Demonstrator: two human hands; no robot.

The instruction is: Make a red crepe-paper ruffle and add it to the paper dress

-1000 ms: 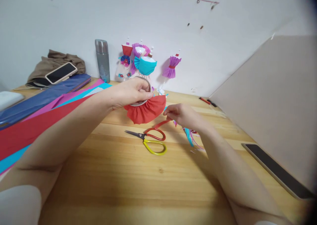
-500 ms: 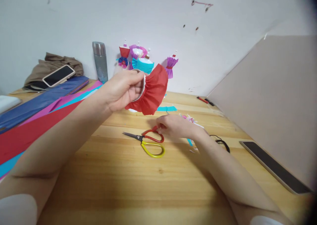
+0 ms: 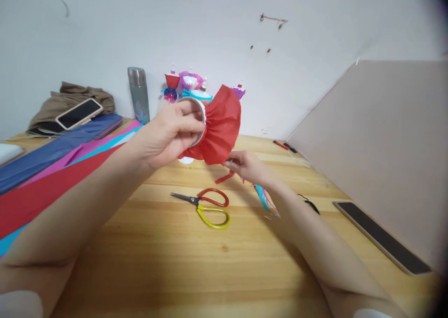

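Note:
My left hand (image 3: 171,133) is closed on a round white ring with a gathered red paper ruffle (image 3: 222,126) fanning out on its right side; the fingers reach inside the ring. Just below and right of the ruffle, my right hand (image 3: 247,165) is closed with thumb and fingers together at a narrow red strip (image 3: 224,177) that hangs to the left. On the wooden table (image 3: 147,262) under both hands lie scissors (image 3: 196,200) with one red and one yellow handle, blades pointing left.
Small paper-dressed figures (image 3: 172,81) and a metal bottle (image 3: 139,94) stand by the wall. Coloured paper sheets (image 3: 45,187), a phone (image 3: 80,113) and brown cloth (image 3: 70,96) lie left. Paper scraps (image 3: 262,197) and a dark flat device (image 3: 383,236) are at the right.
My right hand has risen slightly towards the ruffle, with the red strip now clear of the scissors. The ring and ruffle have turned a little in my left hand. The view has shifted slightly.

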